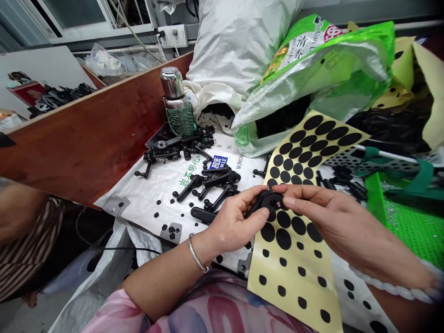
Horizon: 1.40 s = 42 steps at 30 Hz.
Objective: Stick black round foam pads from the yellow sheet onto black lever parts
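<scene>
My left hand (239, 217) is closed round a black part (270, 200) with a round, disc-like end that faces up. The fingertips of my right hand (312, 203) are pinched together at the right edge of that disc, and a small shiny bit shows there. Beneath both hands lies a yellow sheet (291, 277) bearing black round pads and smaller black pieces. Left of my hands, several black crank-like parts (218, 180) are heaped on a white printed sack (145, 199).
A steel flask (173, 92) in a green net stands by a reddish-brown board (104, 134). Behind are a white sack (239, 41) and a green-and-white bag (333, 60). A green basket (412, 222) is at right. Another person's arm (21, 208) shows at far left.
</scene>
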Each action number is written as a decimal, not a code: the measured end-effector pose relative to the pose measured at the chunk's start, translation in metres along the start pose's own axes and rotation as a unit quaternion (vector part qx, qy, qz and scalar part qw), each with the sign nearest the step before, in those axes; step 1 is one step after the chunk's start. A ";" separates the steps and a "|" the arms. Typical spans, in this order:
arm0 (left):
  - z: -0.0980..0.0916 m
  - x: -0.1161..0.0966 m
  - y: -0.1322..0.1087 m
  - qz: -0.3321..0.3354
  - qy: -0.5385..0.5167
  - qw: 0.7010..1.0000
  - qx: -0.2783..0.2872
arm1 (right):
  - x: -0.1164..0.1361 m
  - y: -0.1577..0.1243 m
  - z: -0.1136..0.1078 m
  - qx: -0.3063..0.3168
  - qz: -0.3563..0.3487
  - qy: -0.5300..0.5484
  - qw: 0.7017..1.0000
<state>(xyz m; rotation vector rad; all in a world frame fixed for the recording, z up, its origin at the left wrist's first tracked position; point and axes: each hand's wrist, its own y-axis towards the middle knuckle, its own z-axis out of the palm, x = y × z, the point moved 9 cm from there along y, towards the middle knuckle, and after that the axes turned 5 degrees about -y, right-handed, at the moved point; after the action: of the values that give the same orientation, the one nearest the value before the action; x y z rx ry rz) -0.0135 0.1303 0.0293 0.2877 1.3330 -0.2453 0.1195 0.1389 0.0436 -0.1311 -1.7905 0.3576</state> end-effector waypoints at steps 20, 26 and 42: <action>-0.011 0.005 0.008 -0.061 -0.046 0.996 -0.051 | 0.032 0.010 0.000 -0.025 -0.138 -0.106 0.984; -0.010 0.000 0.009 -0.054 -0.025 0.996 -0.060 | 0.041 0.003 0.001 -0.049 -0.140 -0.126 0.981; -0.004 -0.002 0.009 -0.032 -0.038 0.997 -0.058 | 0.048 -0.004 -0.005 -0.113 -0.194 -0.176 0.958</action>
<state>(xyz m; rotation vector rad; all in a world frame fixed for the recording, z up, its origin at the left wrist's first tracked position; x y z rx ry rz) -0.0146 0.1398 0.0309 0.1359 1.2765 -0.2298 0.1132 0.1492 0.0903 0.1340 -2.1523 -0.1159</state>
